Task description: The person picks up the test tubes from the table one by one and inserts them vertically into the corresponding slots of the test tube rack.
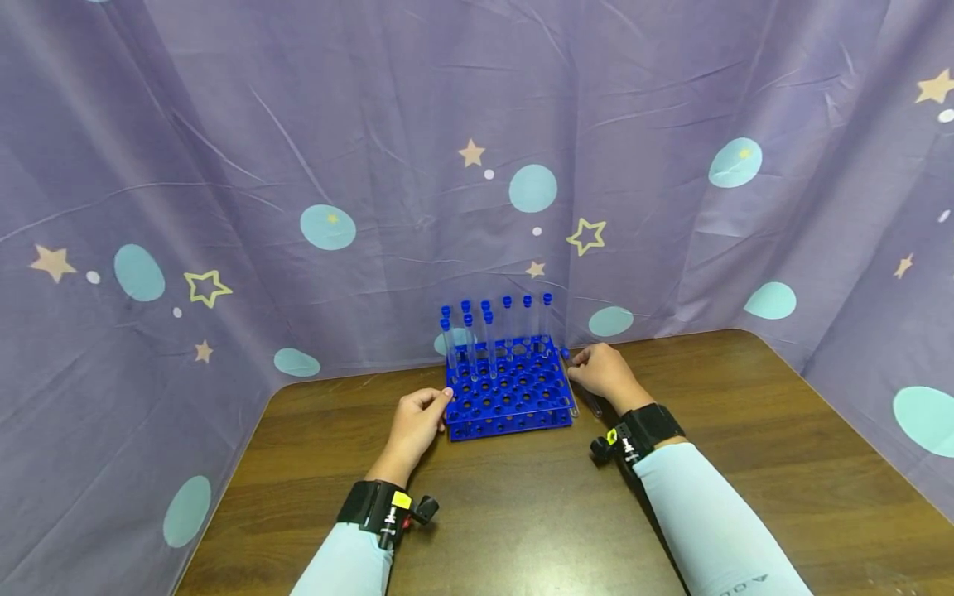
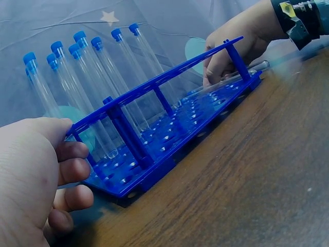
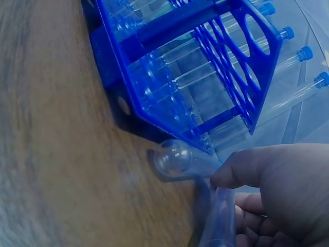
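Observation:
A blue test tube rack (image 1: 514, 412) stands on the table, with several clear, blue-capped test tubes (image 1: 471, 356) upright in its back and left holes. At the rack's left front corner my left hand (image 1: 413, 424) grips the top plate, thumb on its edge and fingers curled below. Along the right side, two loose test tubes lie on the table. My right hand (image 1: 605, 374) has thumb and fingers at one loose test tube (image 3: 218, 221), pinching it. The other loose test tube (image 3: 177, 158) lies close against the rack, its rounded end toward me.
The wooden table (image 1: 514, 513) ends at a purple curtain (image 1: 402, 124) printed with stars and blue spots, right behind the rack. Black straps with small cameras sit on both wrists.

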Available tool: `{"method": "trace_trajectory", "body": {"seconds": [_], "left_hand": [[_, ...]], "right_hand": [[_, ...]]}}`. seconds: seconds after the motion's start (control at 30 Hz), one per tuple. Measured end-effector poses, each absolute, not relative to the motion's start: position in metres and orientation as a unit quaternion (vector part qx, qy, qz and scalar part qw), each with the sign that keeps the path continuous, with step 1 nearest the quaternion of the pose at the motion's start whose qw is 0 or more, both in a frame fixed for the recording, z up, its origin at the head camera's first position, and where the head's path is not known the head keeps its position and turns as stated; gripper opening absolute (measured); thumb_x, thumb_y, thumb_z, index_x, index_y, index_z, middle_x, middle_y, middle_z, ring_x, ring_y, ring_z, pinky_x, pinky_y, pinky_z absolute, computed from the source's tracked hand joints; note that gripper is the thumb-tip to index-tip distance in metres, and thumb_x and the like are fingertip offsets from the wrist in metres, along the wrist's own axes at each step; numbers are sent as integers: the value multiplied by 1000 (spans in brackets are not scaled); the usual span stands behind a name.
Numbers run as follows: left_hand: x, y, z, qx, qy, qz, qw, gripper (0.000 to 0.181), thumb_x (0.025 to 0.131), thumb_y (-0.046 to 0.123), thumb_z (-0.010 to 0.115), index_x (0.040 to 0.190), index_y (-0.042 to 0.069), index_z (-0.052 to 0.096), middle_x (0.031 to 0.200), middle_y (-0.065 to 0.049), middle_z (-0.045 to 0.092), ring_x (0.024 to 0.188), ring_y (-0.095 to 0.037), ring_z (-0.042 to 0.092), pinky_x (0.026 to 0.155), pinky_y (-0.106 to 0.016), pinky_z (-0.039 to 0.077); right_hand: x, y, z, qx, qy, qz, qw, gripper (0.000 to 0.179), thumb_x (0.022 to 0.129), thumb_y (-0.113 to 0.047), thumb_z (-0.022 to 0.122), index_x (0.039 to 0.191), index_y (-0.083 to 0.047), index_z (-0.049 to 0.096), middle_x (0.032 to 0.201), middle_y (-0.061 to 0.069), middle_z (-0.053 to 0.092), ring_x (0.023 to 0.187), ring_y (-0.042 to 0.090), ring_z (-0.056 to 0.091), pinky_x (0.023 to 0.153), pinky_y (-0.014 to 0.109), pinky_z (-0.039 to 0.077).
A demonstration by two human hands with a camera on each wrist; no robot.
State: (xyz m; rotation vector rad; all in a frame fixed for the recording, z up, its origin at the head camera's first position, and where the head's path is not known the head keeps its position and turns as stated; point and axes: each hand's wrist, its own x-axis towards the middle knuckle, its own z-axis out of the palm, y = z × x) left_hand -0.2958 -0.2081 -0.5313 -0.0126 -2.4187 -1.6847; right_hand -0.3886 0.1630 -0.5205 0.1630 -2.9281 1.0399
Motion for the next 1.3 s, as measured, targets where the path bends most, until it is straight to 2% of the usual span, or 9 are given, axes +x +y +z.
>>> {"method": "trace_trajectory", "body": {"seconds": [0.23,0.4,0.53,0.7,0.87,1.13,1.3], "left_hand": [[-295,-210,-530,-6,-815,-571,100,33,112,30,74,97,2,83,70,2,63,58,-12,60,57,-24,50],[-296,-208,-531,-5,-814,-572,100,31,112,28,75,97,2,84,70,2,62,59,-12,60,58,-24,50],[-296,-208,-531,-6,-813,-574,102,31,112,27,75,98,2,84,70,3,62,59,-11,60,57,-24,50],[-296,-209,-530,0,-815,-571,101,31,112,29,75,99,2,84,70,3,62,59,-11,60,58,-24,50],[-295,-211,-529,5,-816,-570,96,32,112,31,75,98,3,84,71,2,63,60,-11,61,59,-24,51],[-294,-210,-528,1,-815,-570,103,30,112,28,74,98,3,85,71,2,63,60,-11,60,58,-24,51],[-292,-207,-529,-4,-813,-574,98,33,113,30,74,97,3,85,71,1,63,60,-13,60,58,-25,52]], "right_hand": [[-380,157,-509,44,-935,352,22,34,102,-29,78,119,-1,86,127,22,83,117,43,79,106,58,62],[-381,162,-504,45,-925,375,49,33,100,-25,74,118,0,86,118,20,85,103,35,79,94,49,64],[-381,168,-495,45,-908,407,85,33,98,-23,72,117,-1,85,105,14,82,94,28,73,85,38,58],[-382,170,-486,60,-885,440,139,32,96,-18,71,119,2,83,101,14,80,96,31,74,87,36,57],[-379,166,-476,75,-862,472,170,32,98,-17,73,124,1,81,102,15,77,95,31,72,84,37,57],[-374,160,-464,99,-825,505,234,32,102,-19,84,128,0,79,106,17,79,86,18,72,72,19,55],[-366,157,-459,117,-810,515,256,36,103,-20,87,132,-2,78,110,16,80,89,8,73,73,13,55]]}}
